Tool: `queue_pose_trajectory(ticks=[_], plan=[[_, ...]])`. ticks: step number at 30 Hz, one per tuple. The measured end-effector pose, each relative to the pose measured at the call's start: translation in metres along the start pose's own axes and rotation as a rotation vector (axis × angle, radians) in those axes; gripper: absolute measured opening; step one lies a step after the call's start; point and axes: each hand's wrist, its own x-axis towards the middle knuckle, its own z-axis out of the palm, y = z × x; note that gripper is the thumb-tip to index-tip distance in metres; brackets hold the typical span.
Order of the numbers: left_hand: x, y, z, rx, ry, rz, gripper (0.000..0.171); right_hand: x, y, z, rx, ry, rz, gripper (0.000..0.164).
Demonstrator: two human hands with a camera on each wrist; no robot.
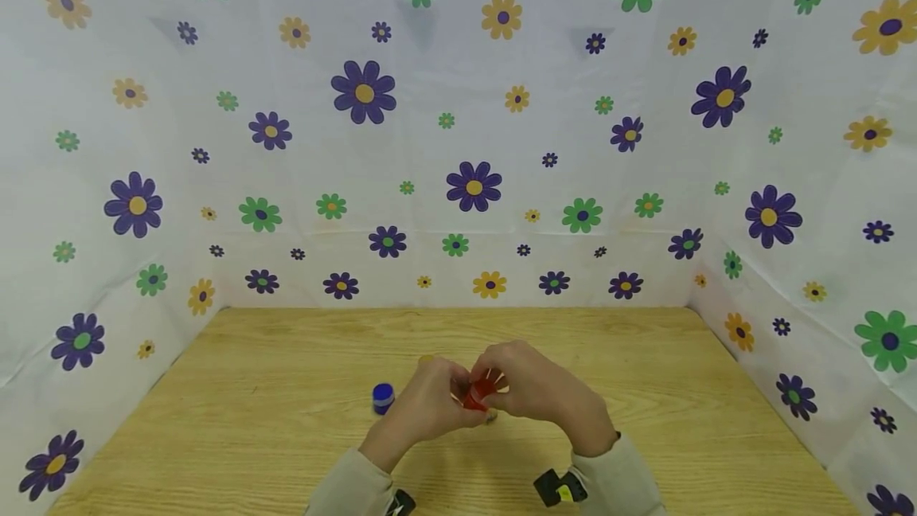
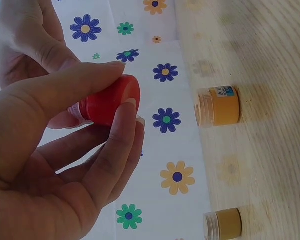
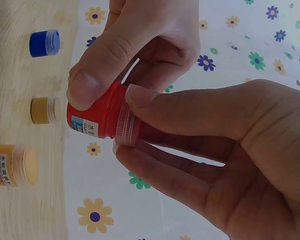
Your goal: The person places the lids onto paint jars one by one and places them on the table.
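Note:
Both hands meet over the table around a small red paint jar (image 1: 478, 395). My left hand (image 1: 432, 398) grips the jar's body, its thumb on one side and fingers on the other. On the ribbed clear lid (image 3: 126, 125), the thumb and fingers of my right hand (image 1: 539, 387) pinch from the opposite end. Tilted onto its side in the air, the jar shows a printed label (image 3: 85, 127) in the right wrist view. The lid sits on the jar; whether it is loose cannot be seen.
On the wooden table (image 1: 286, 436) stand a blue jar (image 1: 383, 398), an orange-yellow jar (image 2: 225, 106) and an ochre jar (image 2: 229, 223), all with clear lids. White flower-printed sheeting (image 1: 458, 142) walls the table at the back and both sides.

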Motion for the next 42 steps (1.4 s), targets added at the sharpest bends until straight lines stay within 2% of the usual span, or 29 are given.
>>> queue_pose_trajectory(ticks=[8,17,22,33,42], plan=[[-0.0002,-0.0002,0.0001,0.001,0.0,0.004,0.018,0.0001,-0.0006,0.001,-0.01,0.01,-0.024,0.021],[0.0006,-0.0008,0.001,0.01,0.001,0.015,0.017,0.0039,-0.0001,0.0032,-0.085,0.029,0.032,0.013],[0.0001,-0.0005,0.0014,0.006,-0.003,0.001,0.017,0.0042,0.0,0.0039,-0.066,0.018,0.049,0.011],[-0.0004,-0.0006,0.0006,0.0,-0.002,-0.002,0.017,0.0026,-0.0014,0.0028,-0.079,0.019,0.015,0.011],[-0.0001,-0.0018,0.0004,0.001,0.011,0.005,0.017,0.004,-0.0028,0.0037,-0.065,0.026,0.047,0.006]])
